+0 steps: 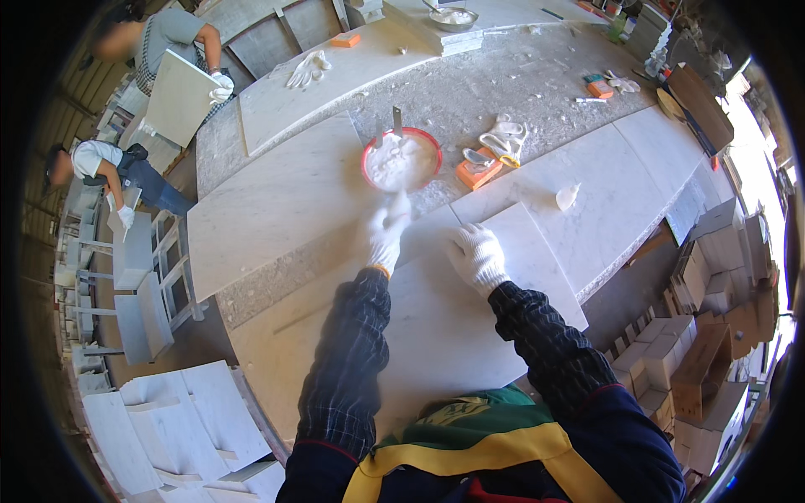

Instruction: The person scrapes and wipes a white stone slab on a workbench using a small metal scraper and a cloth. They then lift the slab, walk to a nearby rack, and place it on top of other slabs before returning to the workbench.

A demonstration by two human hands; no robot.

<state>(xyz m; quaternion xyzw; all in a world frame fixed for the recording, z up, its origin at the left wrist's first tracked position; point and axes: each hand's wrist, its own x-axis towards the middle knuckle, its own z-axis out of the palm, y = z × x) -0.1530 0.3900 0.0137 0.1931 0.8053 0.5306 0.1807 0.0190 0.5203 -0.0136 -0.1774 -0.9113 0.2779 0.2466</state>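
Observation:
My left hand, in a white knitted glove, reaches over the marble toward a red-rimmed bowl of white powder or paste. Motion smears its fingers, so what they hold, if anything, cannot be made out. A flat metal blade stands up at the bowl's far rim. My right hand, gloved too, rests with curled fingers by the upper edge of a pale marble slab; its fingers hide whatever may be in them. Beyond it, a small white cone-shaped piece stands on another slab.
An orange block and a crumpled glove lie right of the bowl. At the far edge stands a metal bowl. Two people handle slabs on the left. Boxes are stacked at right; white panels lie lower left.

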